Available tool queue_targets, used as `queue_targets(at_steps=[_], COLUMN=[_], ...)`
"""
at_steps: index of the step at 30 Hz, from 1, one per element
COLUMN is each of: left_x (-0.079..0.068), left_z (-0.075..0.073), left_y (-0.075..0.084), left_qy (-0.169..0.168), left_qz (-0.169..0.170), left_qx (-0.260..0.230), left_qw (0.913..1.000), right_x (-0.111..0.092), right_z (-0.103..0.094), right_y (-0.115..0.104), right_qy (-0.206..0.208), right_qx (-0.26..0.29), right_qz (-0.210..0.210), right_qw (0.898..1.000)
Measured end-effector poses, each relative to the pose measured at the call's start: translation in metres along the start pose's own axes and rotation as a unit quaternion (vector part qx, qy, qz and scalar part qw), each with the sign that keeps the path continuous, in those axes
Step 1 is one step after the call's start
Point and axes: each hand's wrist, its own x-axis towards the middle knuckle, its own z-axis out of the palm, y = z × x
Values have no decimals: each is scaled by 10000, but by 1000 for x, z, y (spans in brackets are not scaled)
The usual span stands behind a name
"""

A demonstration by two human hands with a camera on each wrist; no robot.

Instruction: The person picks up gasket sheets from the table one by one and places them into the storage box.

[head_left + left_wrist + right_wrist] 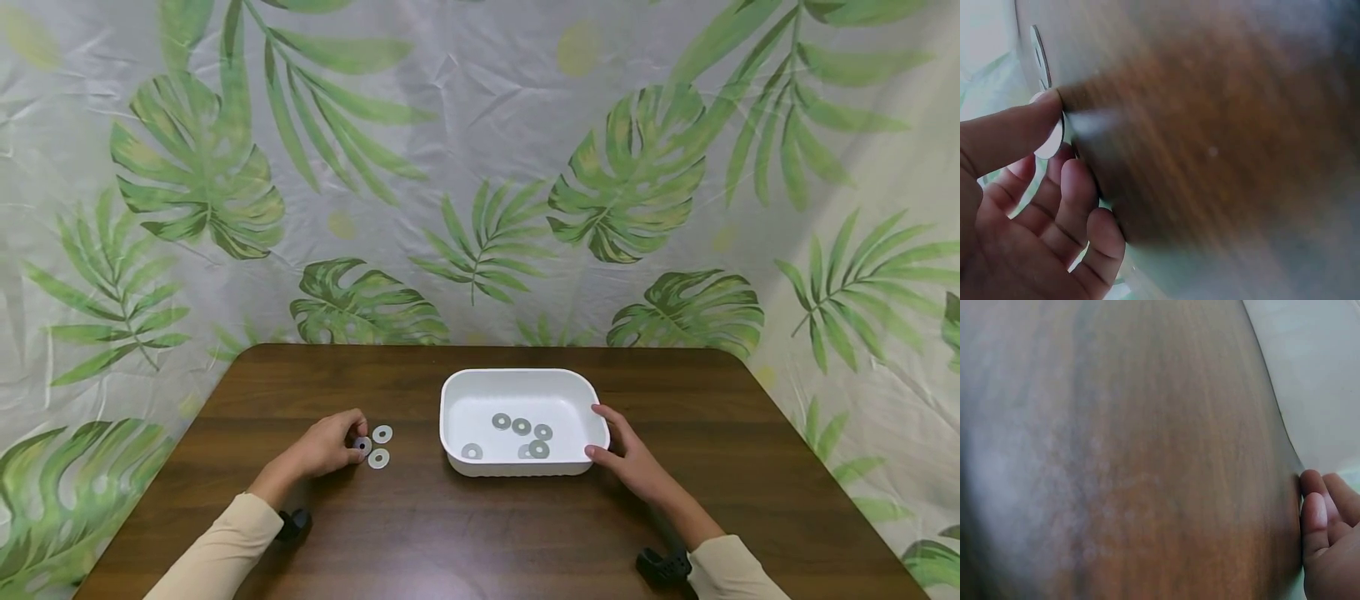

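Left hand [327,444] pinches one washer [367,447] at the tabletop [405,533], left of the one white tub [525,469] whose rim the right hand [632,461] grips, and so thin a disc could slip if pinched too near its edge, with two loose washers [386,459] just beside it and six tub washers [516,427] inside.

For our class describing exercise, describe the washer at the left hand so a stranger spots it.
On the brown table, find the white tub. Left of it lie three flat rings. The washer is the leftmost, the only one the left hand touches.
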Motion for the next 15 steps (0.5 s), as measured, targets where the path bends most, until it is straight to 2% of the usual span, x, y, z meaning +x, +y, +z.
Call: queue_targets(at_steps=[8,15], left_x=[-1,2], left_z=[2,1], left_y=[-1,-6], left_qy=[-160,-93], left_qz=[-56,307], left_qx=[-127,-48], left_qw=[9998,9995], right_x=[-1,0], right_z=[0,-1], right_y=[1,1], right_qy=[11,20], right_qx=[46,59], right_qz=[-10,-45], right_qw=[10000,10000])
